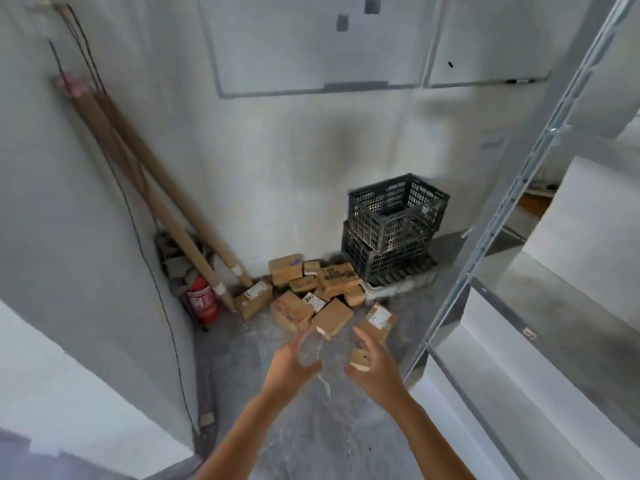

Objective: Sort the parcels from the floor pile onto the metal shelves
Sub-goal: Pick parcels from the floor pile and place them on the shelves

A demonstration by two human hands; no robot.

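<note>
Floor (311, 417): grey concrete.
Parcels (313, 289): brown, labelled cardboard, piled together.
Hands: left hand (289, 367), right hand (375, 374) spread, nothing held.

Matt brown cardboard parcels (332, 318), black plastic lattice crates (398, 209), glossy grey metal shelves (540, 289), mottled concrete floor (311, 427)

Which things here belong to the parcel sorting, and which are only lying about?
Belong to the job: parcels in the floor pile, metal shelves, left hand, right hand.
Only lying about: black crates, fire extinguisher, cardboard tubes, whiteboards.
</note>
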